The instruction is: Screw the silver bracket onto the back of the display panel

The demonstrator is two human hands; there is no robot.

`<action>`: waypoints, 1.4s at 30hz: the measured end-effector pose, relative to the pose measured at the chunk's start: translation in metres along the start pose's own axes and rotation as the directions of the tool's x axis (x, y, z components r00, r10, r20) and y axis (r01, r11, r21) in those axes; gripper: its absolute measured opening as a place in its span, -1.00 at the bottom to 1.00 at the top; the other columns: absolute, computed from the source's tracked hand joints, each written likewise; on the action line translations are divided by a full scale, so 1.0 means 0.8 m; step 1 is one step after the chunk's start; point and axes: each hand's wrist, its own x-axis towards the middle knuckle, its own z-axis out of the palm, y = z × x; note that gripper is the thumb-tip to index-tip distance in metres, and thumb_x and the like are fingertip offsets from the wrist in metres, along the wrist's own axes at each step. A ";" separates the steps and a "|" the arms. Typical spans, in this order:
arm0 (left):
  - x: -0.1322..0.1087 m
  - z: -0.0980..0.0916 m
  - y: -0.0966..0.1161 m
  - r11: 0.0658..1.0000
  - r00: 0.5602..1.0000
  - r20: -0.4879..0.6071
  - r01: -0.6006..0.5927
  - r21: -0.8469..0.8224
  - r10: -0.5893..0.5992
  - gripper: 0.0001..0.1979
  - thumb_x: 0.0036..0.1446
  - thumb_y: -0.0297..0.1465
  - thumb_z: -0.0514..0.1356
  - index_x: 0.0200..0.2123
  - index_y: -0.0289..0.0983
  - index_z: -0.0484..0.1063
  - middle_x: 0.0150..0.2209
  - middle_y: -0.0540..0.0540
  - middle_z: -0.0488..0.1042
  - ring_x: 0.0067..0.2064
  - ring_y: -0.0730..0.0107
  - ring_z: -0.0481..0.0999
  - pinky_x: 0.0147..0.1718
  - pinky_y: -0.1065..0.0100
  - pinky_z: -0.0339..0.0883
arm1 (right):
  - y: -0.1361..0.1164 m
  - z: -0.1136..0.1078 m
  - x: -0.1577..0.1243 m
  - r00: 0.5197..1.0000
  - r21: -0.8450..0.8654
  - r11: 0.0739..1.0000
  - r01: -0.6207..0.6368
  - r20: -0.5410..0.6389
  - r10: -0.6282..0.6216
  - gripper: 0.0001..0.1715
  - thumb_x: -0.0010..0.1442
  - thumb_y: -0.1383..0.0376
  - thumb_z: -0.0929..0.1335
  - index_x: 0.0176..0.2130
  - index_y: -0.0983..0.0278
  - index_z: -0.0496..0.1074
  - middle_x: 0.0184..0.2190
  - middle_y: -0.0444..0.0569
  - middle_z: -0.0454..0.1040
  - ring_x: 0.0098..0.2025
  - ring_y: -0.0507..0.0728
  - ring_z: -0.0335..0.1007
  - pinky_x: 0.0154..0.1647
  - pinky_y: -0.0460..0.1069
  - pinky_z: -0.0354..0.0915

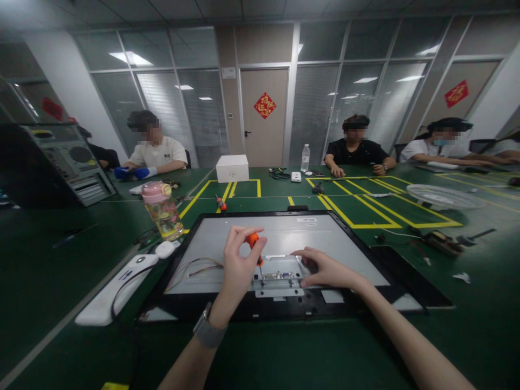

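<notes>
My left hand (239, 260) is closed round the orange handle of a screwdriver (254, 241), held nearly upright. Its shaft points down at the left end of a metal bracket (280, 265) with a row of connector ports. The bracket sits on the grey metal back of an opened monitor panel (320, 233), which lies flat with a black frame around it. My right hand (323, 268) rests at the bracket's right end, thumb and fingers apart, touching its edge. A thin bundle of wires (195, 262) runs over the panel to the left of my left hand.
A pink-lidded bottle (162, 211) and a white power bank-like device (117, 290) with a cable stand left. Beyond the panel are a white box (232, 169) and a red-handled tool (221, 203). A black strip (410, 276) lies right. Several people sit across the green table.
</notes>
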 end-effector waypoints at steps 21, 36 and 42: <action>-0.001 0.000 0.007 0.997 0.997 0.076 -0.008 0.080 0.002 -0.73 0.08 -0.33 0.23 -0.12 -0.22 0.49 -0.30 -0.03 0.39 -0.25 0.36 0.40 -0.16 0.34 0.28 | 0.002 0.001 0.000 1.000 -0.006 1.000 0.006 0.000 -0.006 -0.22 -0.10 0.12 0.53 0.08 0.29 0.38 -0.32 -0.10 0.28 -0.25 0.15 0.28 -0.24 -0.01 0.23; 0.001 -0.003 0.005 0.950 0.988 0.128 -0.122 0.287 0.089 -0.76 0.19 -0.31 0.13 -0.51 -0.25 0.29 -0.47 0.04 0.26 -0.41 0.43 0.30 -0.37 0.40 0.17 | -0.001 0.000 -0.001 1.000 0.008 1.000 0.000 0.004 0.000 -0.22 -0.09 0.13 0.53 0.09 0.25 0.37 -0.31 -0.10 0.27 -0.26 0.14 0.28 -0.24 -0.01 0.24; 0.001 -0.012 0.004 0.953 0.982 -0.098 -0.126 0.276 0.159 -0.72 0.20 -0.31 0.10 -0.54 -0.26 0.30 -0.53 0.04 0.28 -0.46 0.45 0.31 -0.42 0.42 0.19 | -0.002 -0.001 -0.002 1.000 0.009 1.000 -0.002 0.004 0.002 -0.23 -0.10 0.14 0.53 0.09 0.26 0.38 -0.31 -0.10 0.27 -0.26 0.15 0.28 -0.24 -0.01 0.24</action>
